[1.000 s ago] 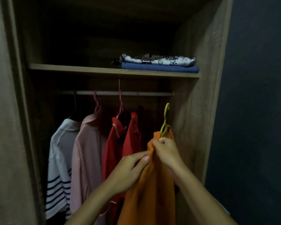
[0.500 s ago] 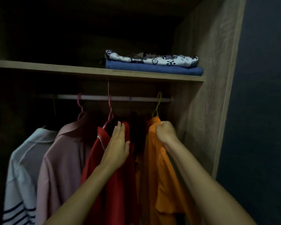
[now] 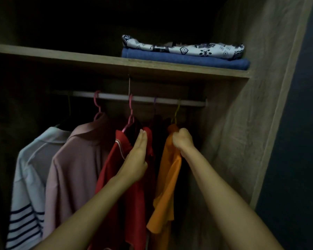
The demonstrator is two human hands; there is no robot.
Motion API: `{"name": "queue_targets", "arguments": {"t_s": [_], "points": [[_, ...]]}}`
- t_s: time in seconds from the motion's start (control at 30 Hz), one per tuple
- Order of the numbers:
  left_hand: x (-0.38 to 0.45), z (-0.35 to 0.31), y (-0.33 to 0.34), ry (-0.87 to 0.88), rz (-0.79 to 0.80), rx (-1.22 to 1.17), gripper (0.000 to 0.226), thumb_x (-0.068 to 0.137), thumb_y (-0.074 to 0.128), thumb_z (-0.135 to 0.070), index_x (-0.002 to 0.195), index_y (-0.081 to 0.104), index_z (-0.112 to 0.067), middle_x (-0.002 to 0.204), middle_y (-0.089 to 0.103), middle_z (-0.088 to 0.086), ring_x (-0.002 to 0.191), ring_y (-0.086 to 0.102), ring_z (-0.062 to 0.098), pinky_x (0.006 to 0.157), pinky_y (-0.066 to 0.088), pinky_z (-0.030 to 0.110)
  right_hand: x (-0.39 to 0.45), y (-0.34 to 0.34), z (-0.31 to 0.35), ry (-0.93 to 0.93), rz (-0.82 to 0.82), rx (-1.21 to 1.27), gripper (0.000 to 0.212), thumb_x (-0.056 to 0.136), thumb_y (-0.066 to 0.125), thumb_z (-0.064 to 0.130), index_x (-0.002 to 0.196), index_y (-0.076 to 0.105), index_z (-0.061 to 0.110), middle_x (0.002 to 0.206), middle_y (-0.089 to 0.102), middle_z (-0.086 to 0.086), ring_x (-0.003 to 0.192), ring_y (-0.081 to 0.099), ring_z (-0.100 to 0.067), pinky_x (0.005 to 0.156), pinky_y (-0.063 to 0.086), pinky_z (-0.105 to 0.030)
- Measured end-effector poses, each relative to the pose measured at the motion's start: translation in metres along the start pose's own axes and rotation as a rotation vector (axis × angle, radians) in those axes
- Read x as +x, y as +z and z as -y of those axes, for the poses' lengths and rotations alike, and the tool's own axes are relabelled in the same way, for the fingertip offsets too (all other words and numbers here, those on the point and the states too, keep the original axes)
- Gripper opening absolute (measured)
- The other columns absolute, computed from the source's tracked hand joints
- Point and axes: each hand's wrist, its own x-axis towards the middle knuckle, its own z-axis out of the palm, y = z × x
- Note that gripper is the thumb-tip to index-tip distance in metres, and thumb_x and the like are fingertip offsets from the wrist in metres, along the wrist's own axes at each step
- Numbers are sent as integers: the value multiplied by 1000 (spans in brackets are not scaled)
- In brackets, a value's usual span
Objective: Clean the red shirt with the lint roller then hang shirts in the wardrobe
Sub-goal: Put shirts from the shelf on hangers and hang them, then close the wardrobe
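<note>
The wardrobe (image 3: 260, 87) interior is dim, its top compartment black; your right hand (image 3: 182, 139) is fisted on the orange shirt (image 3: 167, 186) collar near the rail's (image 3: 139, 98) right end; your left hand (image 3: 138, 157), fingers flat together, presses the red shirt (image 3: 121, 195); five hangers, four shirts clear, a dark fifth between barely readable

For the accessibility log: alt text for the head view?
Right hand grips the orange shirt at its collar, its hanger on the wardrobe rail; left hand lies flat against the red shirt beside it.
</note>
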Motion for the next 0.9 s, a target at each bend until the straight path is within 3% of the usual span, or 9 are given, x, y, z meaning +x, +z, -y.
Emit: {"name": "queue_targets", "arguments": {"t_s": [0.07,0.13,0.33,0.5,0.57,0.67,0.73,0.8,0.9], "points": [[-1,1,3,-7,0,7,99,69,37,26,151,-5,-10,159,-13,3,144,-9,7,101,-8,-4,-6,-3,-4,-31,-14,-118,35,96,42,11,128,51,2,124,59,-22,113,58,-38,93,47,-38],[-3,2,5,-18,-9,13,99,68,37,26,151,-5,-9,159,-12,4,146,-8,10,100,-8,-5,-22,-6,-10,-72,12,-232,58,96,46,10,150,25,14,132,53,-19,120,54,-37,98,44,-39],[-16,-3,8,-16,-19,46,96,72,35,26,151,-5,-9,159,-11,2,142,-10,3,95,-7,-9,-69,2,-63,-326,-73,-334,91,91,53,0,153,-10,22,151,39,-7,128,49,-24,100,41,-31],[-28,-5,7,3,41,56,103,70,39,27,150,-12,-14,158,-17,-2,145,-10,8,97,6,-10,-85,3,-84,-319,-140,-327,89,92,49,-2,153,-9,25,153,35,-4,121,54,-17,84,36,-15],[-32,-4,6,19,62,60,109,68,42,27,149,-15,-18,158,-20,-4,146,-1,10,107,30,10,-87,3,-87,-322,-149,-348,87,94,49,0,153,-10,24,153,35,-4,120,55,-17,83,35,-15],[-39,-5,-2,23,115,84,110,68,44,24,149,-17,-16,158,-22,-3,136,35,30,96,48,45,-94,6,-84,-318,-173,-368,83,96,49,5,154,-9,22,159,23,-6,131,46,-22,92,39,-22],[-46,-4,-12,70,104,94,98,76,44,17,150,-14,-11,158,-21,0,138,30,31,101,42,46,-101,12,-81,-350,-261,-396,81,96,51,13,154,-5,14,162,9,-10,145,26,-26,110,32,-32],[-59,-3,-33,162,5,135,86,84,47,7,151,-5,-7,159,-15,6,147,7,20,112,32,35,-113,25,-74,-435,-364,-380,77,96,50,22,153,1,5,162,6,-13,149,9,-26,120,15,-43],[-89,6,-88,307,-155,261,79,82,48,6,151,9,-1,160,0,14,149,2,22,120,15,30,-144,53,-47,-462,-457,-237,78,92,41,35,154,1,8,162,3,-9,149,0,-19,122,3,-38]]}}
